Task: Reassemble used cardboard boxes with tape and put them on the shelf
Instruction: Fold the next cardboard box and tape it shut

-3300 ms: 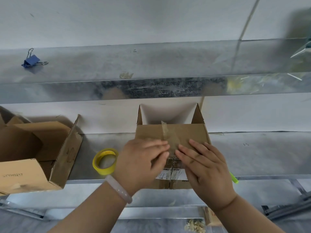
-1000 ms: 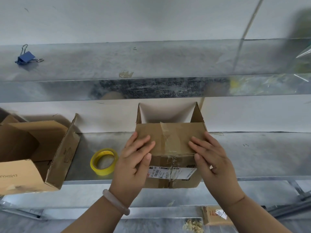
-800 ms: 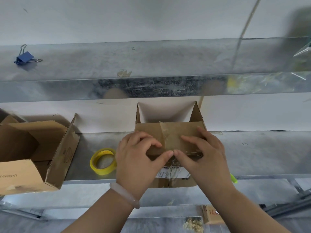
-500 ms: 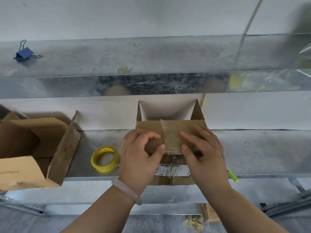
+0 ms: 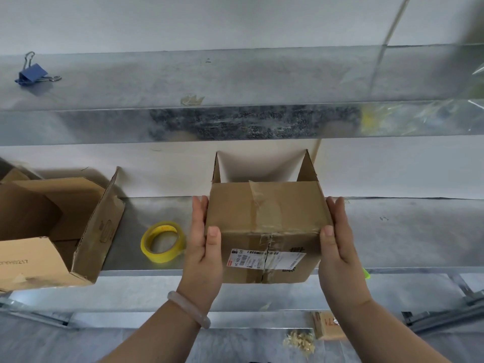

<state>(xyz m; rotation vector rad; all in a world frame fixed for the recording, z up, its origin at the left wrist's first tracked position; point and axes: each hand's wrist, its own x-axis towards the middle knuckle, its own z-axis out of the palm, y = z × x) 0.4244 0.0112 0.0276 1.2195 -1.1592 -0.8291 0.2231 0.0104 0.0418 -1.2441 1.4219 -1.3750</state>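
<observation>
View from a head camera, looking down at two bare hands on a metal shelf unit against a white wall. A small brown cardboard box (image 5: 267, 226) sits in the middle of the view, at the front edge of the lower shelf (image 5: 392, 231), and its near face hangs out past that edge. Whether it rests on the metal or is lifted just off it cannot be told. A strip of clear tape (image 5: 262, 205) runs across its upper face and down over the near face, crossing a white shipping label (image 5: 267, 260). Two loose flaps stand up at the far end, close to the wall.

The left hand (image 5: 203, 247) lies flat against the box's left side, fingers straight and pressed together, thumb laid on the near left corner. A pale bracelet (image 5: 188, 309) circles that wrist. The right hand (image 5: 337, 247) mirrors it on the right side, fingers straight and together, thumb on the near right corner. The box is held between the two palms.

Just beside the left hand a roll of yellow tape (image 5: 161, 242) lies on the shelf. Further left a larger open cardboard box (image 5: 65, 218) lies with its flaps spread. The tip of a green marker (image 5: 366, 273) shows at the shelf edge, behind the right wrist.

On the upper shelf (image 5: 235, 79), far to the left, lies a blue binder clip (image 5: 31, 73). On a lower level, under the right forearm, are a small cardboard piece with red print (image 5: 327, 324) and a little heap of pale scraps (image 5: 300, 341)
</observation>
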